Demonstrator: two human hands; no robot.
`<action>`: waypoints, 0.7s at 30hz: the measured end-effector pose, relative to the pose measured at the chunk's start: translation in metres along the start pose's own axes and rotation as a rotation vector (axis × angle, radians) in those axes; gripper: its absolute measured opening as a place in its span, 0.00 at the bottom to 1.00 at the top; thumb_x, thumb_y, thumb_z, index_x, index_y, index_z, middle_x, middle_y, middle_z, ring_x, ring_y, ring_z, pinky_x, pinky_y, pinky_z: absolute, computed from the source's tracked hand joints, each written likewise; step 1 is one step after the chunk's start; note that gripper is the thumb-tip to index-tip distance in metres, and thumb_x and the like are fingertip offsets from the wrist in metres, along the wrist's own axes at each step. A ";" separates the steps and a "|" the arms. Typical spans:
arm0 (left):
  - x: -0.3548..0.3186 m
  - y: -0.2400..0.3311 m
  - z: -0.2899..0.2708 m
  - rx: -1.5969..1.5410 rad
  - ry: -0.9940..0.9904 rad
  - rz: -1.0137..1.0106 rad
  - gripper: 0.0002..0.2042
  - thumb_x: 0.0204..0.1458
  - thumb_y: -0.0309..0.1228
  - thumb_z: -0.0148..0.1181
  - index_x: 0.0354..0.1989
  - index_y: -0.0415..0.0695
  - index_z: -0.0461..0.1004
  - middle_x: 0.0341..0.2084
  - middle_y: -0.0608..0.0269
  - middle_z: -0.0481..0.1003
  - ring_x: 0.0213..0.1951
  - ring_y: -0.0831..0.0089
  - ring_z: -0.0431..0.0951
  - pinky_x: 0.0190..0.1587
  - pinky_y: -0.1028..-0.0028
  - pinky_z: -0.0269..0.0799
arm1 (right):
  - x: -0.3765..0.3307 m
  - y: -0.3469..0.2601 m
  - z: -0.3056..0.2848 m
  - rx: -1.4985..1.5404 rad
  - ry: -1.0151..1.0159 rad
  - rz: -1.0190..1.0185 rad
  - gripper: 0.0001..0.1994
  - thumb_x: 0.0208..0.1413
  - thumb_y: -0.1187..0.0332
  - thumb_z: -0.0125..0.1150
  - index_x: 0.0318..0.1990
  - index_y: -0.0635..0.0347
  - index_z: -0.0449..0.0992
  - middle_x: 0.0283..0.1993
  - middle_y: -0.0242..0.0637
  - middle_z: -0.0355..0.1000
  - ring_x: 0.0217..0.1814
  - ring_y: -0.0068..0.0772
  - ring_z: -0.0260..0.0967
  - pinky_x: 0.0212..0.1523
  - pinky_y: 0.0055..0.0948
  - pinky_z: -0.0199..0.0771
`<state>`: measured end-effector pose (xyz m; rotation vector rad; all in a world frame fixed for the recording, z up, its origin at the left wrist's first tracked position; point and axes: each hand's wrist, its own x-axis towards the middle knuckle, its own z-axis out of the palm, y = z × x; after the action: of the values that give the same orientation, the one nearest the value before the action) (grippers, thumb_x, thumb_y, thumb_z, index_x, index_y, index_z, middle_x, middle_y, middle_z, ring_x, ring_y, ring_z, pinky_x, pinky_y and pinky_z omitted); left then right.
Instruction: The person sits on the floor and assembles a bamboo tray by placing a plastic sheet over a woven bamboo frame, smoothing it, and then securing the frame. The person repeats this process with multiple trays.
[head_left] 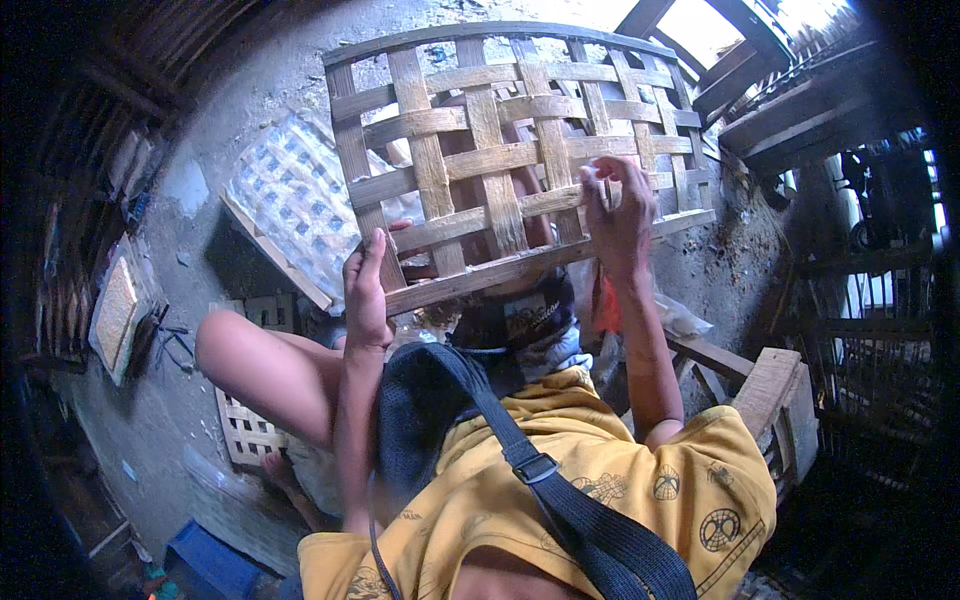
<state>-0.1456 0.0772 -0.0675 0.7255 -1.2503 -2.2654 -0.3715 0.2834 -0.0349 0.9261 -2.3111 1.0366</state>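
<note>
A woven panel of wide, flat bamboo strips with a framed edge is held up tilted before me, with open squares between its strips. My left hand is closed round its lower left corner, thumb on the near face. In front of the panel's lower right part is my right hand, its fingers bent toward the thumb in a pinch. Whatever lies between those fingertips, if anything, is too small to make out. Through the gaps, parts of my legs show behind the weave.
Another woven panel lies on the floor behind, at the left. A smaller woven piece is beside my bent knee. A blue container sits at the lower left. Wooden beams stand close by my right arm.
</note>
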 end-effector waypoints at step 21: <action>-0.002 -0.004 -0.002 -0.068 -0.017 0.002 0.19 0.69 0.43 0.49 0.51 0.40 0.79 0.42 0.62 0.80 0.40 0.76 0.81 0.44 0.74 0.79 | 0.008 -0.041 -0.002 -0.177 -0.555 -0.163 0.06 0.62 0.67 0.57 0.43 0.57 0.73 0.44 0.41 0.66 0.52 0.47 0.67 0.53 0.45 0.62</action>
<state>-0.1435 0.0789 -0.0712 0.6814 -1.1750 -2.3056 -0.3470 0.2615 -0.0085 1.4393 -2.6444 0.5381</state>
